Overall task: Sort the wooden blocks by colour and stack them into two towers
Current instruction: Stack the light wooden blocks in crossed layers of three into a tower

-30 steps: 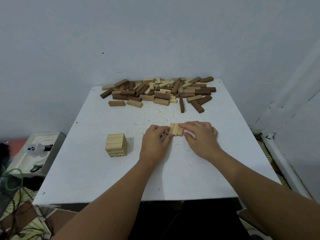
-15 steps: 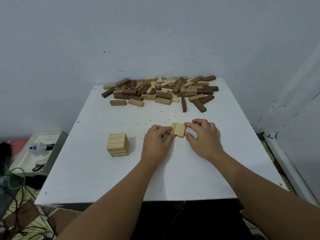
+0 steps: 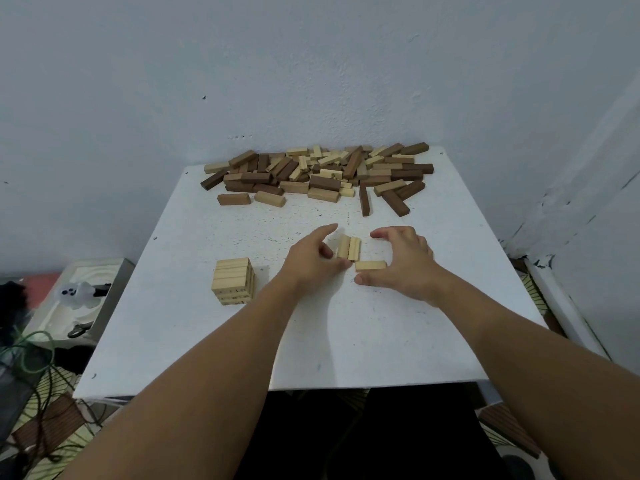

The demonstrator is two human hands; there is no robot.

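Two light wooden blocks (image 3: 349, 247) lie side by side in the middle of the white table (image 3: 346, 341). A third light block (image 3: 370, 265) lies crosswise at their near end. My left hand (image 3: 310, 265) is just left of the pair, index finger stretched forward, one fingertip at the pair's near corner. My right hand (image 3: 407, 263) arches open to the right, fingers and thumb spread around the crosswise block without gripping it. A short tower of light blocks (image 3: 233, 285) stands to the left. A mixed pile of dark and light blocks (image 3: 318, 174) lies at the far edge.
The table stands against a pale wall (image 3: 311, 64), in a corner on the right. Left of the table, lower down, a white tray (image 3: 83, 299) holds a small white figure. Green cables (image 3: 38, 358) lie on the floor.
Both hands have spread away from the three light blocks they pressed together. One block now lies crosswise at the near end of the other two.
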